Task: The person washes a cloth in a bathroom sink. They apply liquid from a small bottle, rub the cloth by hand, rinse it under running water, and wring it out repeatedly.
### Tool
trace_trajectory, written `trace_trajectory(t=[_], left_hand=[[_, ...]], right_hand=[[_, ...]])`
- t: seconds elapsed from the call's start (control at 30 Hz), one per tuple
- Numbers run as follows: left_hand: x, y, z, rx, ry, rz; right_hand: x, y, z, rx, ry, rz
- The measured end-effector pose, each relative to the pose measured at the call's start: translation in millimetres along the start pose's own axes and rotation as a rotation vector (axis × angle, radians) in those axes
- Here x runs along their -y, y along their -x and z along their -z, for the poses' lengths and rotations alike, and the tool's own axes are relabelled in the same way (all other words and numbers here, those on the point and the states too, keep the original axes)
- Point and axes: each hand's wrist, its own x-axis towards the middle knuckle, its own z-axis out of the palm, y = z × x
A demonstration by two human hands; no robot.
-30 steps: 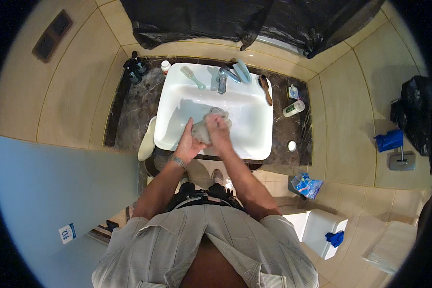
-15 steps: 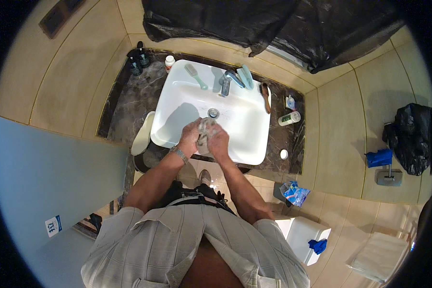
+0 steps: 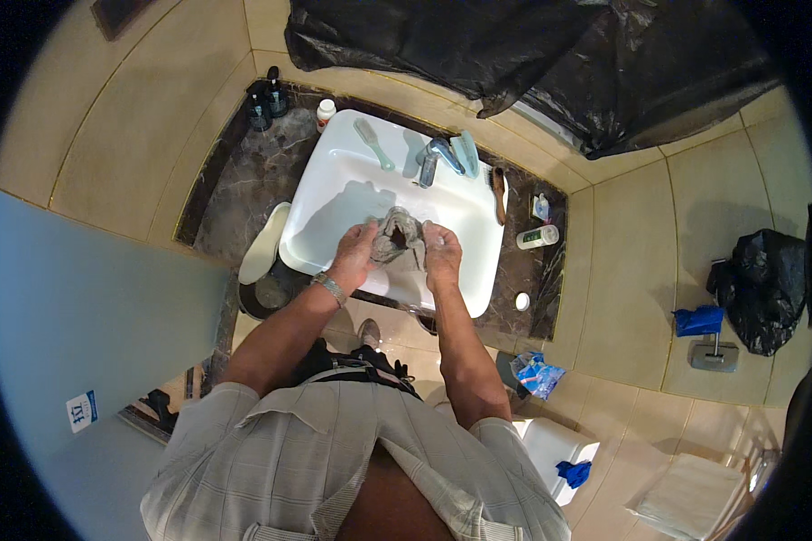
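Above the white sink [image 3: 467,266] in the dark counter [image 3: 244,203], nearer its front edge than its back, the left hand [image 3: 354,255] and right hand [image 3: 442,256], fingers curled nearly closed, grip opposite sides of a crumpled grey cloth [image 3: 391,252], its dark opening facing up.

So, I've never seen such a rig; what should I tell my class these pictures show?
There is no machine: a person works bare-handed. A wide fisheye camera on the head looks down, so straight lines bend near the picture's edge. The left hand and right hand hold a crumpled grey cloth over a white sink. On the sink's back ledge, a pale green brush lies left of the tap; a brown brush lies farther right. Dark pump bottles stand on the marbled counter.
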Motion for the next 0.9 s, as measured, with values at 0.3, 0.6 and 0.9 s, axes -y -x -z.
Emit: trace_trajectory(t=[0.3,0.6,0.9], left_hand=[[3.0,28.2,-2.5,0.472,0.326,0.253],[34.8,16.2,9.3,0.346,0.364,0.183],[51.4,-20.2,17.8,0.307,0.158,-0.026]], right_hand=[[22.3,73.3,-23.6,0.381,0.193,0.144],[-2.3,76.0,-20.0,0.19,0.771,0.638],[-4.9,79.5,-31.1,0.14,0.578,0.675]])
